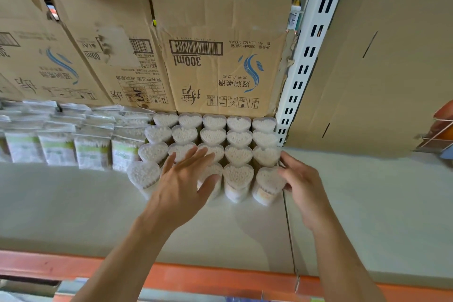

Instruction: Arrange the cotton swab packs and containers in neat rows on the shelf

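My left hand (181,184) is spread flat over the near containers (237,176) on the shelf (73,203), right of the packs (92,152); my right hand (304,189), fingers loose, presses the block's right side. Light, stiff and tippy, I judge: push their walls.

Heart-shaped swab tubs (238,154) -- nineteen show, in four rows of about five, the front row partly covered. Swab bags (92,149) -- four in front, more behind, uncountable. Printed cartons (220,32): three.
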